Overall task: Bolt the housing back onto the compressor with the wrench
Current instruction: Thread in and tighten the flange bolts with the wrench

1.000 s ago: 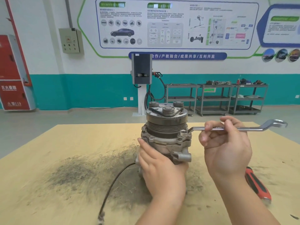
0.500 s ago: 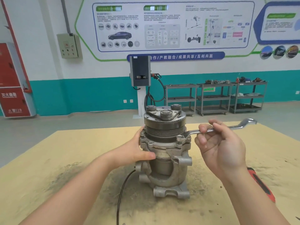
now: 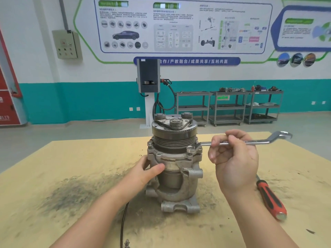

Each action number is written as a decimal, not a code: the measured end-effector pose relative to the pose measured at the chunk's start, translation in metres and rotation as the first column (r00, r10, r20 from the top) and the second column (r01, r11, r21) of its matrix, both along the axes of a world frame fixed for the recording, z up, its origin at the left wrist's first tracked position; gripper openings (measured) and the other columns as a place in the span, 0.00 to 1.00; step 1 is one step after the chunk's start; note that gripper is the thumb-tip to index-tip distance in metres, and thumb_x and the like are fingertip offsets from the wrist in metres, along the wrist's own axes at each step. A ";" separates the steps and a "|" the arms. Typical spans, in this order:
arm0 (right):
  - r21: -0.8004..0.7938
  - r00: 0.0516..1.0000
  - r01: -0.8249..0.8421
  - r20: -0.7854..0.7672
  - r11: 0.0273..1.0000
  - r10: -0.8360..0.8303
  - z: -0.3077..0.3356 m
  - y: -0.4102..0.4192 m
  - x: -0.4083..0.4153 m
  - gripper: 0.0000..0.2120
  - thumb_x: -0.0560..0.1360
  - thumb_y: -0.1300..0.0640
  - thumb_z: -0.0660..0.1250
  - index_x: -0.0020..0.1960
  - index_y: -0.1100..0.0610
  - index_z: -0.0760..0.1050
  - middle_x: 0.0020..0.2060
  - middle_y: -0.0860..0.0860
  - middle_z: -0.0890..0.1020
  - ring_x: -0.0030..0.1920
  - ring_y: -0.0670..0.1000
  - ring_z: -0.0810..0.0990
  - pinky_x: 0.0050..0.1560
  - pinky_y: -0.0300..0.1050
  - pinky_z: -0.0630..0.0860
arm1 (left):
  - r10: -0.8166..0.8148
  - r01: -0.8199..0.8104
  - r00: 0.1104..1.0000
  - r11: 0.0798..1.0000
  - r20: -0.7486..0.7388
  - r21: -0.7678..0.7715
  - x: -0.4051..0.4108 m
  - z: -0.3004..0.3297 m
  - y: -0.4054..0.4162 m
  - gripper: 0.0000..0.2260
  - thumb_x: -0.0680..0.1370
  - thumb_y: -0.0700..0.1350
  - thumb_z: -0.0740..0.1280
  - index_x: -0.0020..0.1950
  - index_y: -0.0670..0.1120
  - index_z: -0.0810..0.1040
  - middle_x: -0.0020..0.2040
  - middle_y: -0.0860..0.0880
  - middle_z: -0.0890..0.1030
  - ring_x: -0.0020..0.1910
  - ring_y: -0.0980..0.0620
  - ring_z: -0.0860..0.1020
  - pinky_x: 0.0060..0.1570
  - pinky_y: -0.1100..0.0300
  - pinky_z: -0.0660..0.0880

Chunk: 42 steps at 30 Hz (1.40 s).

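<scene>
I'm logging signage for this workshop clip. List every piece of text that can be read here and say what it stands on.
"合作 / 产教融合 / 成果共享 / 互利共赢": white characters on the blue banner on the wall, its left end hidden behind the charging unit.
Wall poster headings and captions: too small and blurred to read.
Red cabinet lettering: blurred, cut off.
Compressor, wrench, screwdriver: no legible markings.

Wall poster (image 3: 179,27) text blurred (cable (image 3: 123,222) end cropped)
</scene>
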State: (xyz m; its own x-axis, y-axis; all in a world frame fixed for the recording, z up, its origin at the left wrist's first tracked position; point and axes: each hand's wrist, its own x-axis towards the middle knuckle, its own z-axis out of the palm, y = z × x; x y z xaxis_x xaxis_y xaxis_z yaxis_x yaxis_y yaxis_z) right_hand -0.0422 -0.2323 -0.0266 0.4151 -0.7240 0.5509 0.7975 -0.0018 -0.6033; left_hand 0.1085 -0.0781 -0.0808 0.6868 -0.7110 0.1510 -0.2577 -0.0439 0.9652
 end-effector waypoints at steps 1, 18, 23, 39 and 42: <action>-0.006 1.000 0.029 0.007 1.000 -0.029 -0.002 0.003 -0.001 0.11 0.81 0.69 0.49 0.46 0.58 0.65 0.28 0.55 0.79 0.23 0.53 0.72 0.26 0.39 0.68 | 0.003 -0.004 1.000 1.000 0.024 0.031 -0.001 0.001 0.002 0.37 0.60 0.70 0.70 0.66 0.59 0.71 0.66 0.60 0.76 0.61 0.63 0.77 0.59 0.62 0.75; -0.839 0.818 0.479 0.320 0.258 -0.478 -0.013 0.040 0.005 0.08 0.76 0.56 0.69 0.45 0.61 0.81 0.41 0.53 0.82 0.39 0.53 0.80 0.41 0.46 0.77 | 0.204 -0.288 0.868 0.949 0.452 0.124 -0.010 -0.027 0.023 0.14 0.73 0.64 0.69 0.51 0.56 0.76 0.45 0.63 0.83 0.43 0.63 0.82 0.39 0.67 0.75; -0.347 0.962 0.270 0.068 0.898 -0.263 0.006 0.018 -0.011 0.05 0.82 0.56 0.54 0.52 0.52 0.68 0.36 0.51 0.83 0.31 0.50 0.79 0.34 0.40 0.76 | 0.204 -0.282 0.864 0.953 0.461 0.108 -0.013 -0.025 0.024 0.22 0.67 0.74 0.60 0.52 0.62 0.73 0.47 0.64 0.82 0.47 0.64 0.80 0.46 0.62 0.75; 0.091 0.942 -0.322 -0.072 0.942 0.329 0.013 -0.021 -0.006 0.09 0.83 0.64 0.50 0.51 0.59 0.69 0.32 0.55 0.80 0.28 0.51 0.76 0.31 0.40 0.74 | 0.143 -0.319 0.744 0.935 0.653 0.158 -0.021 -0.017 0.026 0.20 0.66 0.74 0.62 0.45 0.61 0.71 0.48 0.64 0.72 0.51 0.66 0.72 0.43 0.69 0.68; 0.113 0.931 -0.337 -0.108 0.935 0.349 0.017 -0.027 -0.006 0.09 0.82 0.64 0.51 0.51 0.59 0.69 0.31 0.55 0.80 0.28 0.51 0.75 0.30 0.40 0.74 | 0.167 -0.319 0.742 0.940 0.649 0.123 -0.026 -0.017 0.023 0.21 0.67 0.72 0.62 0.46 0.57 0.73 0.47 0.62 0.74 0.50 0.64 0.73 0.43 0.68 0.69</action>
